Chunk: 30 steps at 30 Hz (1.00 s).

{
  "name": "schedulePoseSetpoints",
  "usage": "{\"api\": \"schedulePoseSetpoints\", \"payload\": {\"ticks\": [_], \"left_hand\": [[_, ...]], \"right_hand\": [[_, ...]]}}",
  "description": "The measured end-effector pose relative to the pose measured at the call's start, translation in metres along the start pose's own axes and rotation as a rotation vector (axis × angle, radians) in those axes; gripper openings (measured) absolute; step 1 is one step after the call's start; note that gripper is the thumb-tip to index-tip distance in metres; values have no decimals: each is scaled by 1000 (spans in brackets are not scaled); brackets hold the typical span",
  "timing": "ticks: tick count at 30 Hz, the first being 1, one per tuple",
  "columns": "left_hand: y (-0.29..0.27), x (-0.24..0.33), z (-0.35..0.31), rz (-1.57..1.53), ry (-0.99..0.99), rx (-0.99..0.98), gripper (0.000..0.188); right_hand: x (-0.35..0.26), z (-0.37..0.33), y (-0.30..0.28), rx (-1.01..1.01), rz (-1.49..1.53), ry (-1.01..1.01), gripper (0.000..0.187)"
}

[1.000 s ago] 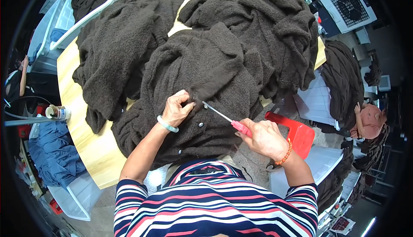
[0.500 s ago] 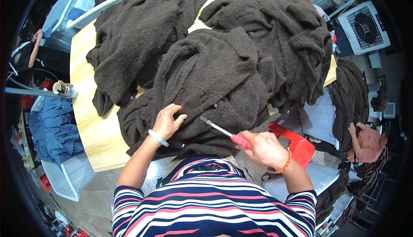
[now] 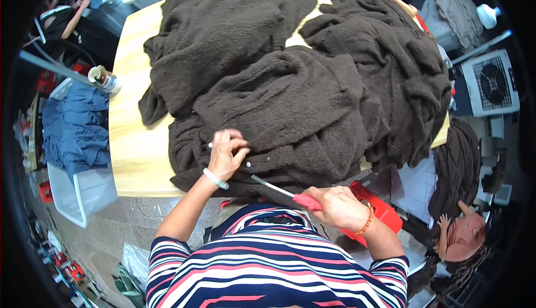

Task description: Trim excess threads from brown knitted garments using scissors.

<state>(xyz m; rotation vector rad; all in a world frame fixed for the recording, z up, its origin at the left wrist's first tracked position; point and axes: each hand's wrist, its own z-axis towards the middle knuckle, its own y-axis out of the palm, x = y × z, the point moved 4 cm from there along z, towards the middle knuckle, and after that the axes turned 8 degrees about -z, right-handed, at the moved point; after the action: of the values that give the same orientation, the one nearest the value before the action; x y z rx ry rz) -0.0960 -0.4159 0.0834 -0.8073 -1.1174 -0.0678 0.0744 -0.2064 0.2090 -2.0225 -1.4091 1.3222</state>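
In front of me a dark brown fuzzy knit garment [image 3: 301,96] lies bunched up on the table. My left hand [image 3: 226,156] rests on its near part, fingers bent and the thumb close to them, pinching at the cloth; the fingertips are slightly blurred. Close to that hand, small shiny round pieces [image 3: 248,164] dot the fabric. My right hand [image 3: 341,206] is wrapped round the red handle of a slim metal-shafted tool [image 3: 307,201]. The tool's tip points left, toward the shiny pieces, just over the garment's near edge; its exact kind I cannot make out.
More dark brown garments [image 3: 218,34] are heaped across the pale wooden table [image 3: 139,163]. A small jar [image 3: 104,79] stands at its left edge, beside a white bin of blue cloth [image 3: 76,126]. A red plastic object [image 3: 377,213] sits by my right forearm. Other people work around, one far right [image 3: 466,232].
The view has shifted, showing the table and garments further right. My left hand stays at the cloth, its fingers repositioned near the shiny pieces. The tool's tip is lower, nearer the garment's front edge.
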Motion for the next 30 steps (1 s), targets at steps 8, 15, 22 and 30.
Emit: {"api": "schedulePoseSetpoints", "payload": {"ticks": [8, 15, 22, 30], "left_hand": [[-26, -157, 50, -337, -701, 426, 15], [-33, -98, 57, -436, -402, 453, 14], [-95, 147, -19, -991, 68, -458, 8], [-136, 77, -119, -972, -542, 311, 29]], "right_hand": [[15, 9, -31, 235, 10, -13, 25], [35, 22, -74, 423, -32, 41, 27], [47, 71, -169, 798, -87, -137, 30], [43, 221, -97, 189, -163, -239, 28]]}}
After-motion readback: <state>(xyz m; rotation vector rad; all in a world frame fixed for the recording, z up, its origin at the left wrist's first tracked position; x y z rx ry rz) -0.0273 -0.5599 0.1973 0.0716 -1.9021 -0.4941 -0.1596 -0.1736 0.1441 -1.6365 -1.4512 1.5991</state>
